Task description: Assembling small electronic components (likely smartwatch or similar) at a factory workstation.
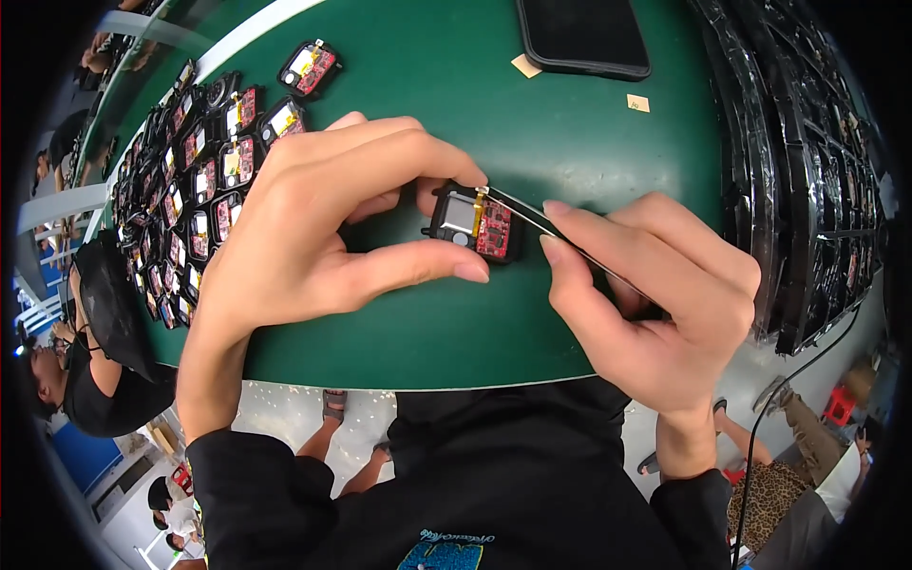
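- One view only: head-worn fisheye camera, looking steeply down over the person's chest onto the green bench (570, 323).
- Faces forward and down; near bench edge crosses the lower middle, floor visible beneath it.
- Close range: both hands, left hand (313, 228) and right hand (646, 304), fill the centre, forearms entering from the lower edge.
- Strong barrel distortion; bench edge and the stacked black trays (807, 171) at right bend toward the dark rim.
- No second view, so no shared region.
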`<state>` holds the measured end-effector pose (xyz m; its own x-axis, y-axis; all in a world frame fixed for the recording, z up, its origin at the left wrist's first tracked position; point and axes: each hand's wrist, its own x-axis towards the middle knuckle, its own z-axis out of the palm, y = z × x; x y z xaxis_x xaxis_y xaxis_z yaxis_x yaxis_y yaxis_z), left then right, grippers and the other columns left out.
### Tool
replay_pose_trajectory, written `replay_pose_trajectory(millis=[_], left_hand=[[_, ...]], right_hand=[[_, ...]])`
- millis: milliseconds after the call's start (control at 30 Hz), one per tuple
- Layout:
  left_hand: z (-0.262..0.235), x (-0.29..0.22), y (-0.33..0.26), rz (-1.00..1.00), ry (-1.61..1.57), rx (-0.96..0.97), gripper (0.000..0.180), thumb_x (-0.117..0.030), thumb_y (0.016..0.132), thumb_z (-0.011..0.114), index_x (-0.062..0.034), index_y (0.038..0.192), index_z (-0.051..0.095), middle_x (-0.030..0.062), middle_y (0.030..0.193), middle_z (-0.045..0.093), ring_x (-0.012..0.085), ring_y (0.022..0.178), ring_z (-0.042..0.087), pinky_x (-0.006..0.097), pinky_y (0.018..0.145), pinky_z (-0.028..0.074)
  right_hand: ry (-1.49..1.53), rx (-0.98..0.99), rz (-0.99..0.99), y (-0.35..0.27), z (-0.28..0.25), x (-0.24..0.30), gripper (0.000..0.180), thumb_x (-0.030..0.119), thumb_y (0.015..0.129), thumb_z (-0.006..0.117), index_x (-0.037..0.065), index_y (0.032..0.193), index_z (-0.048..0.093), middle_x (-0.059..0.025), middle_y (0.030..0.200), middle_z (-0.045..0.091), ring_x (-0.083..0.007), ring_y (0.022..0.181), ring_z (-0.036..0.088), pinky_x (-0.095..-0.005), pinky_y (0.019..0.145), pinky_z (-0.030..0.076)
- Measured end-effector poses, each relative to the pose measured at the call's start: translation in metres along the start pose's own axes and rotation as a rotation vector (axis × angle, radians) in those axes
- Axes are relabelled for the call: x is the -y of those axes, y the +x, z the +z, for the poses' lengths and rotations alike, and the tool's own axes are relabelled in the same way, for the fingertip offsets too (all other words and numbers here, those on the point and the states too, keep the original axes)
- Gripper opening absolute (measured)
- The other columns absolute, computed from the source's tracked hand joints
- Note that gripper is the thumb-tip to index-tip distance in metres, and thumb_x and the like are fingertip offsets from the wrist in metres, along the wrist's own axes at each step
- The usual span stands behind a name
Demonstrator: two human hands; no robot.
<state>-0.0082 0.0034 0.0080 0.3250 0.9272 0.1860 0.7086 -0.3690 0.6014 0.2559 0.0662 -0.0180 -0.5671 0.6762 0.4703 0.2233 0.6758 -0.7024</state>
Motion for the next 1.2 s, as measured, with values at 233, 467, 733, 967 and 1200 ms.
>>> replay_pose_trajectory(millis=[233,467,733,967,1200], left_hand=[[0.001,0.001,0.0,-0.03,-0.035,-0.011,0.056,-0.031,0.072,0.102,-0.0037,0.117,0.081,0.0059,0.087,0.069,0.0143,0.068,0.051,0.029,0.059,0.037],[-0.006,0.013,-0.001,-0.019,-0.207,0.073,0.062,-0.038,0.073,0.101,-0.0024,0.12,0.082,0.0055,0.097,0.075,0.0117,0.068,0.048,0.028,0.059,0.035],[-0.006,0.013,0.001,-0.022,-0.183,0.103,0.063,-0.044,0.074,0.099,-0.0012,0.117,0.084,0.0049,0.1,0.075,0.0117,0.074,0.054,0.027,0.061,0.036],[-0.007,0.014,0.002,0.012,-0.134,0.126,0.066,-0.048,0.073,0.098,-0.0012,0.118,0.084,0.0048,0.102,0.074,0.0132,0.075,0.054,0.028,0.063,0.036],[-0.009,0.009,0.005,0.003,-0.094,0.157,0.063,-0.048,0.074,0.097,-0.0007,0.112,0.084,0.0058,0.101,0.077,0.0155,0.077,0.059,0.03,0.068,0.039]], right_hand=[[-0.046,-0.018,-0.081,0.0,0.004,-0.002,0.031,-0.011,0.076,0.087,0.0,0.105,0.088,-0.0014,0.075,0.068,-0.0039,0.053,0.046,-0.0242,0.048,0.03],[0.116,0.074,0.088,0.004,-0.006,0.001,0.026,-0.012,0.079,0.085,-0.002,0.102,0.087,-0.0031,0.072,0.069,-0.0074,0.056,0.053,-0.0252,0.052,0.036],[0.162,0.111,0.109,0.002,-0.008,-0.002,0.024,-0.013,0.08,0.083,-0.003,0.101,0.086,-0.0034,0.07,0.068,-0.0073,0.056,0.053,-0.0248,0.052,0.035],[0.159,0.127,0.125,0.003,-0.008,-0.001,0.022,-0.013,0.08,0.082,-0.003,0.1,0.086,-0.0034,0.07,0.068,-0.007,0.055,0.052,-0.0247,0.051,0.034],[0.164,0.125,0.124,0.004,-0.005,-0.001,0.021,-0.011,0.079,0.083,-0.003,0.099,0.086,-0.0035,0.069,0.068,-0.007,0.055,0.053,-0.0244,0.051,0.035]])
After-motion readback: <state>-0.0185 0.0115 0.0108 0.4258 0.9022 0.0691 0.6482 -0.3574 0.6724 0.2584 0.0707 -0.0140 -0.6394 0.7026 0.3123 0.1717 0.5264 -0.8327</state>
